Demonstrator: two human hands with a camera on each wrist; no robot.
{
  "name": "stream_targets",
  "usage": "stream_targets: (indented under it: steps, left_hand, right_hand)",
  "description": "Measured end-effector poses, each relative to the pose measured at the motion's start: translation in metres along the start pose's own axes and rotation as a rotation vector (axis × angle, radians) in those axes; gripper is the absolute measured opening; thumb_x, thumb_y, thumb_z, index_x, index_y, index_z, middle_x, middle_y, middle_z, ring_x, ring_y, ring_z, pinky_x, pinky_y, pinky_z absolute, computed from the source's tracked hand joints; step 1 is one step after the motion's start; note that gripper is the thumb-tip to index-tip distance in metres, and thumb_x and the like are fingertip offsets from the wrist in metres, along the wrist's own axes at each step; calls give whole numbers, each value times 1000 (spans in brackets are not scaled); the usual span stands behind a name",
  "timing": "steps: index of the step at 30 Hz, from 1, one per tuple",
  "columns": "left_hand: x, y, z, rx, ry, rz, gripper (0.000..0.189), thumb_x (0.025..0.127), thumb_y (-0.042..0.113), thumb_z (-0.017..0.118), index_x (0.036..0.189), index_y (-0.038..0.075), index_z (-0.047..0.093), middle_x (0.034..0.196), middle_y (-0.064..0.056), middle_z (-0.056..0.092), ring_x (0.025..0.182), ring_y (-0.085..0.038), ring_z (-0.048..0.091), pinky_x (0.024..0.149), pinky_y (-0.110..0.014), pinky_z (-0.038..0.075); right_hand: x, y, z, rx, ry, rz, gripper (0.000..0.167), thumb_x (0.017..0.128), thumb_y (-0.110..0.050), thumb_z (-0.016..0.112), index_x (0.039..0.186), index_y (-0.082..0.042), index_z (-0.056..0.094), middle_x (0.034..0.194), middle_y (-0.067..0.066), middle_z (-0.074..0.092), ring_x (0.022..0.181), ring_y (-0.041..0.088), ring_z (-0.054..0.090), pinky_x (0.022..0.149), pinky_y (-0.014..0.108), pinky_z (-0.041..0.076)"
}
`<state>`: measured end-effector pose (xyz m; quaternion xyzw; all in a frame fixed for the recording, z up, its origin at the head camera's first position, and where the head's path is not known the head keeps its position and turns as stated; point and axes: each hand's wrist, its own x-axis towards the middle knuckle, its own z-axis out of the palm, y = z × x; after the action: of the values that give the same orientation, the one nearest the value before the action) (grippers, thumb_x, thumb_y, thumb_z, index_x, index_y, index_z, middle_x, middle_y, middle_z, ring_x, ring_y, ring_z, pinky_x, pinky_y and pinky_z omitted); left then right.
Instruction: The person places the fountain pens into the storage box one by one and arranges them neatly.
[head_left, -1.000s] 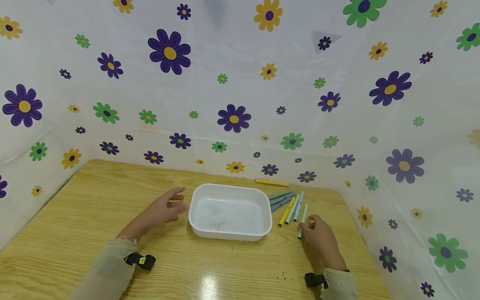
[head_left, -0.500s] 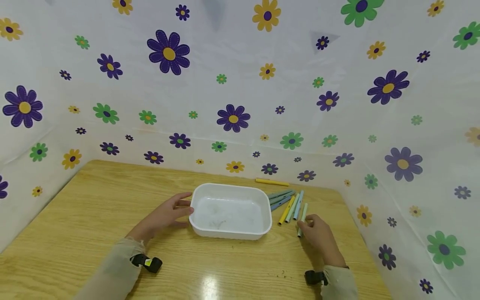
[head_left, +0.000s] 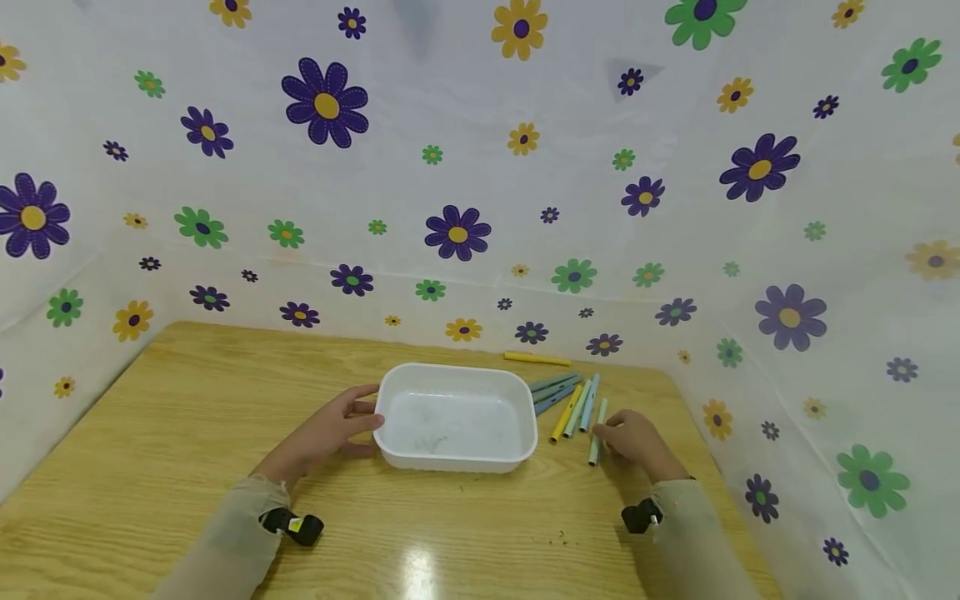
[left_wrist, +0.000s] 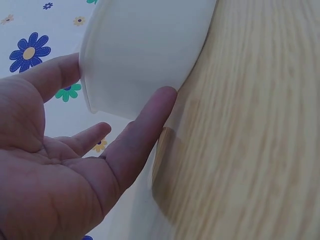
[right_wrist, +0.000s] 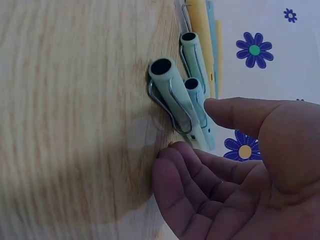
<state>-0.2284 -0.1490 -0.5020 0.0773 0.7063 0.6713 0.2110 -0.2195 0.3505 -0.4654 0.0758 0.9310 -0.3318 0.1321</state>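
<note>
1. The pale-green clip pen [right_wrist: 176,95] is lying on the wood-grain table [head_left: 450,550], to the right of the white tray and at the right end of a loose row, its dark round end [right_wrist: 161,66] facing the person.
2. Judging by looks, the pen is likely being light, stiff and smooth, apt to be rolling or slipping; the wire clip [right_wrist: 183,105] may be catching a fingertip. The plain middle of the barrel is offering the surest hold.
3. The right hand [head_left: 637,437] is reaching about the pen, thumb above and bent fingers low by the table; a modest gap is showing between them. No closed pinch is showing, and the firmness of contact is not being revealed.
4. Just beside it, a second pale-green pen [head_left: 576,410], a light-blue pen [head_left: 590,403] and a yellow pen [head_left: 566,414] are lying side by side.
5. Farther left, grey-green pens [head_left: 555,385] and a slate-blue pen [head_left: 553,399] are fanning out beside the white plastic tray [head_left: 453,463]; another yellow pen [head_left: 537,358] is lying behind.
6. The left hand [head_left: 327,432] is spreading its digits widely at the tray's left end, touching rim and outer wall without curling round. The tray is probably being light and fairly rigid, its rim offering a secure hold.
</note>
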Motion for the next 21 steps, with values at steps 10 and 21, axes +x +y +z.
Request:
stream_targets:
  steps: [10, 21]
  left_hand:
    - [0, -3, -2, -31, -10, -3, 75, 103, 21, 67, 163, 9, 24, 147, -30, 46, 114, -33, 67, 90, -51, 62]
    - [0, -4, 0, -68, -21, -5, 77, 101, 21, 70, 164, 15, 26, 147, -28, 44, 113, -34, 67, 89, -51, 62]
  right_hand:
    - [14, -9, -7, 56, -16, 125, 29, 96, -23, 71, 81, 1, 64, 76, 12, 69, 64, 19, 64, 60, 34, 62]
    - [16, -16, -12, -11, -47, 160, 25, 94, -14, 74, 75, -1, 64, 70, 11, 68, 58, 18, 67, 58, 32, 64]
